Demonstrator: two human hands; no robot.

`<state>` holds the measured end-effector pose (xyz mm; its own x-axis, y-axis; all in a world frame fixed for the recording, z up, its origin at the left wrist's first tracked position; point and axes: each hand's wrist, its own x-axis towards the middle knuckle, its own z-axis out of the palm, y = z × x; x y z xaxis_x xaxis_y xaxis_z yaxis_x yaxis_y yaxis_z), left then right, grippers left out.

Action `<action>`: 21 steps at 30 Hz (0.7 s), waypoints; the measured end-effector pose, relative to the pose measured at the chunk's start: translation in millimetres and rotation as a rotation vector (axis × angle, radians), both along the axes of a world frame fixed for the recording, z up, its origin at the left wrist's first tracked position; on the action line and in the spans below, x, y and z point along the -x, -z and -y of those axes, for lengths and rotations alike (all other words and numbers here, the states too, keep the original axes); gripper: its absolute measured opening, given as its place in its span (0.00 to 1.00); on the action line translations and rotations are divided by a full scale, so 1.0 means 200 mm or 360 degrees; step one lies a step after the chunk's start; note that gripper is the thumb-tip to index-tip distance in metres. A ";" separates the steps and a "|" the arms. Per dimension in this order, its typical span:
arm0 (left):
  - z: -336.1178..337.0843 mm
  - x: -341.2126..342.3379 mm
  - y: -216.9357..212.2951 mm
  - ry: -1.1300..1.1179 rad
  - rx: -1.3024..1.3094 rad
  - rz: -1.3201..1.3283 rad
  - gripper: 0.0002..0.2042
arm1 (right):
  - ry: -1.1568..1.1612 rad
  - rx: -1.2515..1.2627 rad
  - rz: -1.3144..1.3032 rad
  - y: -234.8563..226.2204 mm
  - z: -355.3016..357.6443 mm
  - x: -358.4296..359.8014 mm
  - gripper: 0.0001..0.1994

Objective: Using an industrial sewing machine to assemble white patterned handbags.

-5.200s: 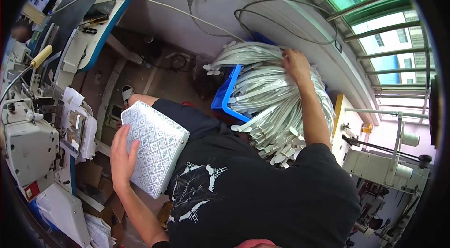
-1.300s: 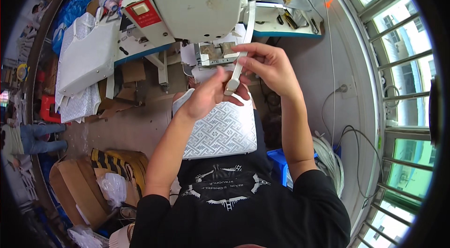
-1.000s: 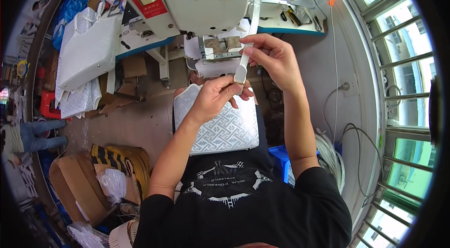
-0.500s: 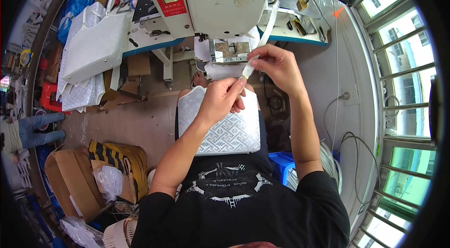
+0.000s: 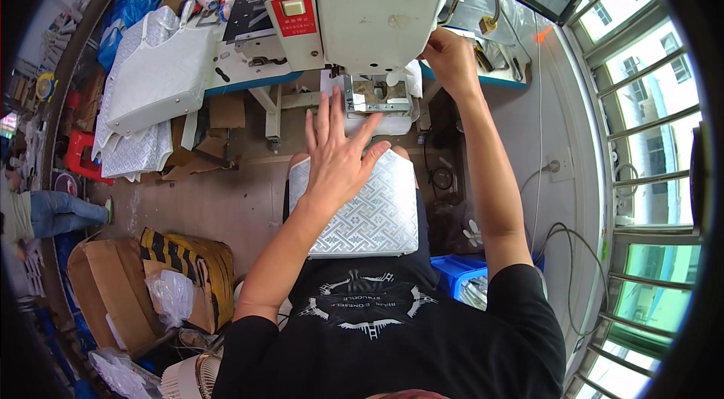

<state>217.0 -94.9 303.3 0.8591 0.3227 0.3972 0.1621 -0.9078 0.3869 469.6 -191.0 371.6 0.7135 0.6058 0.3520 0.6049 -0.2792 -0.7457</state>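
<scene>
Fingers of your left hand point(image 5: 339, 154) are spreading flat, pressing the white patterned panel point(image 5: 362, 210) on your lap under the sewing machine point(image 5: 377, 7); your right hand point(image 5: 451, 59) is reaching behind it, grip hidden.

Large cream metal sewing machine point(image 5: 377, 7) stands on the worktable point(image 5: 241, 78), ahead of the person. White patterned quilted fabric bag point(image 5: 362, 210) lies on the person's lap, below the machine's presser plate point(image 5: 375, 95). Left hand point(image 5: 339, 154) rests flat on the bag's far end; right hand point(image 5: 451, 59) at the machine's right side. Stack of white quilted bags point(image 5: 154, 78) hangs off the table's left end. Brown cardboard boxes point(image 5: 113, 293) on the floor, lower left. Blue plastic crate point(image 5: 464, 278) beside the right hip.
</scene>
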 end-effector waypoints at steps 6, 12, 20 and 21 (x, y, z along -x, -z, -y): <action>-0.01 -0.03 -0.02 0.0017 -0.0016 -0.0030 0.27 | 0.0042 0.0022 0.0201 0.01 0.01 0.02 0.06; 0.00 -0.03 -0.01 0.0026 -0.0019 -0.0004 0.27 | -0.0113 0.0047 -0.0001 0.00 -0.02 0.04 0.07; 0.00 -0.04 -0.02 0.0027 -0.0018 0.0000 0.28 | -0.0283 0.0169 0.0516 0.09 -0.03 0.08 0.10; 0.00 -0.04 -0.02 0.0030 -0.0017 0.0000 0.28 | -0.0332 0.0096 0.0526 0.10 -0.03 0.09 0.11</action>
<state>224.5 -95.5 306.9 0.8649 0.3024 0.4005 0.1451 -0.9147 0.3773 451.3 -185.7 352.2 0.4269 0.7524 0.5017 0.8582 -0.1621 -0.4870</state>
